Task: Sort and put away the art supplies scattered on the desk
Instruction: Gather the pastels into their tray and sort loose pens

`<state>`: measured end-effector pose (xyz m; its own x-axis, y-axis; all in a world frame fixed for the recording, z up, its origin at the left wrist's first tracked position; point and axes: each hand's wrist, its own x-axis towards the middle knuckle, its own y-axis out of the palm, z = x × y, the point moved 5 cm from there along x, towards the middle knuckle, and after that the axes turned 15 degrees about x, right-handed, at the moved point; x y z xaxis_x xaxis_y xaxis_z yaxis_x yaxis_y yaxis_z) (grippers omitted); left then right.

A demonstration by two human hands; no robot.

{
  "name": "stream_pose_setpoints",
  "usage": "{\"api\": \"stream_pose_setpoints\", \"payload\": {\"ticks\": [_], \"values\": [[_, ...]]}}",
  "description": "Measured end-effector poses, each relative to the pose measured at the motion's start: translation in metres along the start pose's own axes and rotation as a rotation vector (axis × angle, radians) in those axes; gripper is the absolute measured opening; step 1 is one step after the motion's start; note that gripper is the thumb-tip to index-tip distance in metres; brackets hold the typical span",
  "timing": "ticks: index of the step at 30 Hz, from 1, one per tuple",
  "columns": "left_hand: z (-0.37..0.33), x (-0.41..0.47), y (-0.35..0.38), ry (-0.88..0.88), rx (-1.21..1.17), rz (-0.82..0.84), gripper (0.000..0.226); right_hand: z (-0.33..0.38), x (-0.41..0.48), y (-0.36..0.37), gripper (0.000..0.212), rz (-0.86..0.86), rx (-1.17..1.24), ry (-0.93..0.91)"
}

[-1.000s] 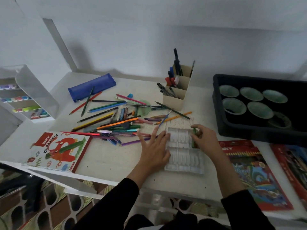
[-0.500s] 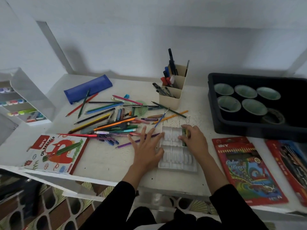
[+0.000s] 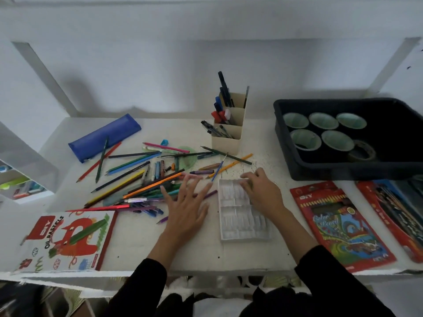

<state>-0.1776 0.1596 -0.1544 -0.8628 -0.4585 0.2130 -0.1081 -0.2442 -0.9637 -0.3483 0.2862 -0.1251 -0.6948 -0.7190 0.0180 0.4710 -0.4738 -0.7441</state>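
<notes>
Head view showed sorting barely begun: loose pencils (image 3: 137, 175) heaped at ten o'clock on the desk (image 3: 137, 248), the white pastel tray (image 3: 240, 225) at centre nearly empty, the left hand (image 3: 185, 209) grip spread flat at its nine o'clock, and the right hand (image 3: 263, 191) grip curled over its one-o'clock corner, any pinch impossible to tell.

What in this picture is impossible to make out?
All in the head view:
- Whatever the right hand touches on the tray: its fingers cover it, so a grip cannot be told.
- Pencil pile: the part beneath the left hand is hidden by the palm.
- Red packet, far right: cut off by the frame edge, print blurred.
- Shelf, far left: cut off by the edge, contents blurred.
</notes>
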Motion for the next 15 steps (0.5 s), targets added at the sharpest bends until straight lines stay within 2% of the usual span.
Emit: {"api": "stream_pose_setpoints", "payload": {"ticks": [4, 8, 11, 15], "values": [[0.035, 0.001, 0.001, -0.128, 0.002, 0.009, 0.052, 0.037, 0.020, 0.017, 0.026, 0.061, -0.028, -0.142], [0.042, -0.004, 0.003, -0.236, -0.024, 0.044, 0.049, 0.071, 0.046, 0.045, 0.026, 0.127, -0.104, -0.234], [0.045, -0.004, 0.005, -0.247, -0.025, 0.066, 0.049, 0.089, 0.062, 0.071, 0.023, 0.130, -0.191, -0.239], [0.048, -0.004, 0.007, -0.251, -0.042, 0.083, 0.051, 0.089, 0.068, 0.085, 0.014, 0.049, -0.266, -0.209]]}}
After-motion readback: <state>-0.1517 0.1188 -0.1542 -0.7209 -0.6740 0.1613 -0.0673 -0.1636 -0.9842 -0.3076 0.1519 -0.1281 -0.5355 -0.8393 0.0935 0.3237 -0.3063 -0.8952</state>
